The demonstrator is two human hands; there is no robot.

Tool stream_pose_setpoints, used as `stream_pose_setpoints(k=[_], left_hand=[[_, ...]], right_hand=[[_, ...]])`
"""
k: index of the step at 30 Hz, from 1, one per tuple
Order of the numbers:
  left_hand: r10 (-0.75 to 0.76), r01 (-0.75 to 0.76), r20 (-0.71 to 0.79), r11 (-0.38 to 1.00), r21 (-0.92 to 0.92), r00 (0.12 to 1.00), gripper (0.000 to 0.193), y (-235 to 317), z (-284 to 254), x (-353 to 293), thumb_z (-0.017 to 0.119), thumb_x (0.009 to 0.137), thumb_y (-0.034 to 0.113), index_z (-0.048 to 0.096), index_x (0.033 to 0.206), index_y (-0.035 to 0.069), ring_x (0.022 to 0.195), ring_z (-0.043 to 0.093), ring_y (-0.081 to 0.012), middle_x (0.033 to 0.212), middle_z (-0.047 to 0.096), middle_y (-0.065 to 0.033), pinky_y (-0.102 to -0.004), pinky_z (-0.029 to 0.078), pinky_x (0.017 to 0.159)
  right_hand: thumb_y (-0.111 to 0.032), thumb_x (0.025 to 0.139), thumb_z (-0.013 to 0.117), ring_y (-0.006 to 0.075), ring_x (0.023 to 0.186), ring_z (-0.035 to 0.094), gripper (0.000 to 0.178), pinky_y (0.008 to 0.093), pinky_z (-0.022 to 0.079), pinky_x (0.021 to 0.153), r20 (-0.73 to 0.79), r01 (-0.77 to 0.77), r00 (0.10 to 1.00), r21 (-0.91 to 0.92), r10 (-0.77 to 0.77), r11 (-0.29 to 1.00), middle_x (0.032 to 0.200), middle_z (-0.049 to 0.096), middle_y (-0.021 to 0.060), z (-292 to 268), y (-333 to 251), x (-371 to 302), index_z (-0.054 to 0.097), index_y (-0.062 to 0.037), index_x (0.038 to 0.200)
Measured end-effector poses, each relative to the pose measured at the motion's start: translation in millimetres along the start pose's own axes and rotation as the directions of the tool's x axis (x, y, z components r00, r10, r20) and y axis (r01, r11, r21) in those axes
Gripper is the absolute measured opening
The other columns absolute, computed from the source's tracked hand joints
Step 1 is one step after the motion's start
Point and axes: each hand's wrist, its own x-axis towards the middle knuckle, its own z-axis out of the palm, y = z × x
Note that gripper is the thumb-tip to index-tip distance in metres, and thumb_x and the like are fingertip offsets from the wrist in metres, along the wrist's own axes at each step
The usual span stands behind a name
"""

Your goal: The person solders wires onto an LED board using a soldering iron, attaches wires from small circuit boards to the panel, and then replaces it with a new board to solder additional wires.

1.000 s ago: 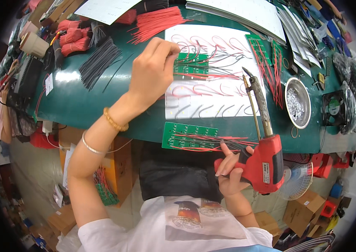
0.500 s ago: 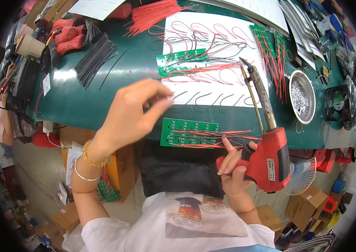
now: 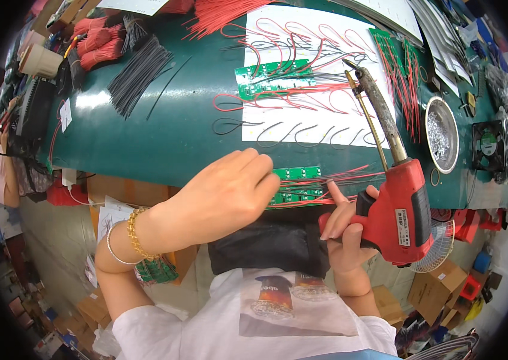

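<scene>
Red soldering gun (image 3: 393, 192) sits gripped in our right hand (image 3: 350, 231); our left hand (image 3: 227, 189) curls over the nearest circuit board (image 3: 309, 173) at the bench (image 3: 176, 141) edge; whether it pinches anything, we cannot tell.

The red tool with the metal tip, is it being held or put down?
Held: the red tool is in the right hand, whose fingers curl around it.

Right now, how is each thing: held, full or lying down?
Red soldering gun: held in right hand; hot or cold, can't tell.
Near circuit board: lying flat, partly covered by wires and left hand.
Left hand: fingers curled; whether they hold anything is hidden.
Far circuit board: lying on white sheet.
Metal bowl: open, holding silvery bits.
Black wire pile: loose.
</scene>
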Motion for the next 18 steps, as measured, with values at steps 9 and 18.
stream_pose_setpoints(k=[9, 18], left_hand=[[-0.127, 0.131, -0.076, 0.99, 0.051, 0.989, 0.021, -4.1, 0.7, 12.4, 0.058, 0.061, -0.005, 0.047, 0.077, 0.002, 0.068, 0.05, -0.0247, 0.075, 0.047, -0.0098, -0.0359, 0.043, 0.06], [-0.392, 0.31, -0.098, 0.836, -0.453, 0.915, 0.013, -14.3, -14.4, 4.7, 0.058, 0.068, -0.006, 0.052, 0.077, 0.001, 0.074, 0.054, -0.0196, 0.079, 0.055, -0.009, -0.0315, 0.044, 0.062]], right_hand=[[-0.034, 0.09, 0.05, 0.0084, 0.043, 0.041, 0.054, 0.0562, 0.034, 0.097, -0.029, 0.004, 1.0, 0.017, -0.004, 1.0, 0.052, 0.039, -0.0007, 8.4, -6.8, 9.9, 0.028, 0.0004, 0.127], [-0.043, 0.087, 0.05, 0.0095, 0.04, 0.041, 0.06, 0.0572, 0.026, 0.102, -0.016, -0.132, 0.989, 0.308, 0.144, 0.942, 0.051, 0.037, -0.0021, 24.6, -13.6, 26.4, 0.03, -0.0013, 0.125]])
